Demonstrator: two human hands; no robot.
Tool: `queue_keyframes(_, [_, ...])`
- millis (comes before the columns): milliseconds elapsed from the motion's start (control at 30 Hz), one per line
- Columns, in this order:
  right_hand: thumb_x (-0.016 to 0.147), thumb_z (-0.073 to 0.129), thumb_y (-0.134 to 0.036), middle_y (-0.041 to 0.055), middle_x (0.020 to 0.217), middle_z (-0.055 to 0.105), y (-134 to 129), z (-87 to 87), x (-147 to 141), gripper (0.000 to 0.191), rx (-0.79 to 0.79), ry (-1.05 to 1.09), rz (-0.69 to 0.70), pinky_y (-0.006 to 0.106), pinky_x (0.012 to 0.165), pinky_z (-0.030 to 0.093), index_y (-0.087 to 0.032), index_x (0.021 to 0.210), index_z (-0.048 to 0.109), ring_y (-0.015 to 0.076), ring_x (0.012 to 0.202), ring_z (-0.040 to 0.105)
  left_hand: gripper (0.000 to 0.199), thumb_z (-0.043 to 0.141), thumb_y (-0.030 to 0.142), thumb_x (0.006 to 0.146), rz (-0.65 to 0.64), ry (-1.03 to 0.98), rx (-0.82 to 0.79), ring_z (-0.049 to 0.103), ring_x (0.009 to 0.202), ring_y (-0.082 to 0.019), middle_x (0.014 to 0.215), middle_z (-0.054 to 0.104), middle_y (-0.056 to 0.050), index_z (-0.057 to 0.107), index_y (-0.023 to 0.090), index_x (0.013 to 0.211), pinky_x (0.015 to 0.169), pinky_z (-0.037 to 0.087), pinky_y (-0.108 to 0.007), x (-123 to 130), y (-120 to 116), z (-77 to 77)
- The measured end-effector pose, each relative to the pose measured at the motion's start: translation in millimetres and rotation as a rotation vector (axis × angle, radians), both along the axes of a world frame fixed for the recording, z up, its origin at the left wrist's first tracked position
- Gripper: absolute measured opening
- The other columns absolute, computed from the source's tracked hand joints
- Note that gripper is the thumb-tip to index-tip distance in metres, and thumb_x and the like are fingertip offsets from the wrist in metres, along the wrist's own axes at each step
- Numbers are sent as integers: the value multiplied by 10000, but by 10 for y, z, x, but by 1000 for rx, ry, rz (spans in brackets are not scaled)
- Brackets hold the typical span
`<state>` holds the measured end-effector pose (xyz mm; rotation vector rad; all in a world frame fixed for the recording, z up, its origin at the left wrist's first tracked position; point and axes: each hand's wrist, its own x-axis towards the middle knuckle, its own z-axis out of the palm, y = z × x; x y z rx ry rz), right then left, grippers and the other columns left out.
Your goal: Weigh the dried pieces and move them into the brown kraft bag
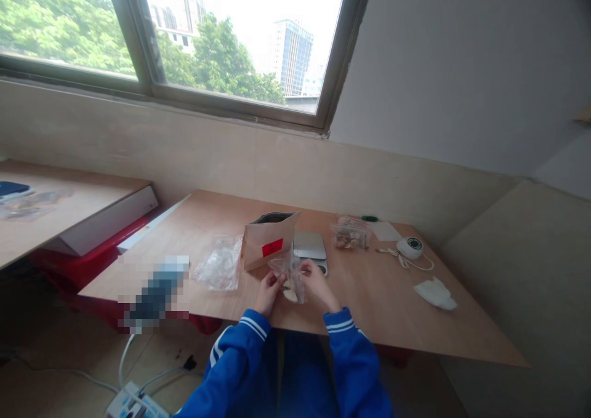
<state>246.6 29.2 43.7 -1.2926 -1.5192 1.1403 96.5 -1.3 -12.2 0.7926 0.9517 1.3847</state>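
Observation:
A small clear plastic bag (295, 289) with pale pieces in its lower part is held over the table's front edge. My left hand (270, 290) pinches its left side near the top. On the other side, my right hand (314, 277) has its fingers closed on the bag's upper right edge. Just behind stands an open brown paper pouch (263, 239) with a red label. A flat silver scale (310, 247) lies behind my right hand, its front part partly hidden by the hand and the bag.
Clear empty bags (219, 264) lie left of the pouch. Behind right are a filled bag (349, 236), a green-handled tool (369, 218) and white paper (385, 231). A white dome camera (410, 247) with cable and a crumpled white item (435, 293) sit farther right.

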Motion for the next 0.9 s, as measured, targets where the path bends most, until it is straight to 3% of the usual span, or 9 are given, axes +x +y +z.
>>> queue_keyframes(200, [681, 684, -486, 88, 893, 680, -97, 32, -133, 396, -99, 76, 187, 367, 712, 498, -191, 941, 641, 237, 796, 632, 384, 763, 479, 592, 30, 6, 18, 619, 753, -189, 734, 647, -2, 567, 189, 747, 743, 479, -312, -8, 0, 13])
queue_keyframes(267, [690, 686, -478, 92, 896, 693, -120, 36, -113, 367, -70, 49, 225, 380, 742, 501, -183, 907, 668, 253, 824, 642, 388, 770, 473, 584, 30, 10, 19, 614, 743, -185, 725, 641, 1, 556, 188, 736, 733, 476, -304, -5, -3, 19])
queue_keyframes(367, [732, 652, -464, 98, 889, 703, -86, 123, -14, 306, 12, 17, 174, 403, 789, 501, -178, 836, 687, 263, 843, 649, 385, 754, 476, 611, 46, -11, 24, 614, 799, -191, 790, 650, -8, 563, 194, 791, 757, 474, -301, -1, 2, 12])
queue_keyframes(467, [769, 619, -456, 93, 894, 699, 35, 442, 61, 296, 112, 62, 60, 387, 769, 522, -182, 866, 672, 246, 835, 653, 391, 734, 498, 630, 97, -33, -18, 609, 820, -201, 811, 639, -9, 566, 209, 833, 753, 476, -304, -7, 21, -26])
queue_keyframes(567, [823, 586, -413, 87, 988, 686, 195, 967, -36, 272, 361, 101, -18, 349, 830, 513, -186, 960, 647, 216, 917, 641, 368, 730, 495, 638, 103, -23, -56, 607, 808, -204, 801, 627, -8, 570, 221, 825, 731, 480, -308, -16, 38, -66])
queue_keyframes(667, [878, 534, -366, 64, 1054, 677, 353, 1420, -301, 246, 581, 49, 42, 324, 881, 486, -208, 1040, 631, 185, 968, 630, 357, 725, 488, 645, 103, -7, -42, 611, 819, -206, 807, 628, -12, 584, 216, 828, 751, 486, -318, -15, 40, -76])
queue_keyframes(733, [894, 512, -330, 51, 1024, 686, 429, 1563, -486, 214, 675, -60, 119, 334, 903, 469, -220, 1020, 646, 182, 971, 623, 366, 708, 500, 654, 115, 11, -34, 615, 806, -201, 810, 631, -13, 589, 211, 844, 746, 494, -324, -9, 34, -70])
queue_keyframes(833, [889, 515, -287, 55, 1089, 663, 428, 1528, -641, 226, 747, -191, 171, 382, 996, 400, -238, 1073, 638, 201, 1088, 567, 368, 665, 527, 679, 144, 68, -10, 615, 772, -190, 803, 633, -11, 586, 208, 842, 722, 504, -326, 0, 22, -59])
queue_keyframes(900, [893, 487, -256, 68, 1186, 610, 342, 1378, -626, 268, 777, -167, 53, 402, 1047, 345, -241, 1133, 605, 206, 1175, 504, 367, 634, 544, 698, 147, 105, 3, 617, 773, -194, 793, 633, -13, 574, 206, 828, 719, 508, -332, -1, 15, -43])
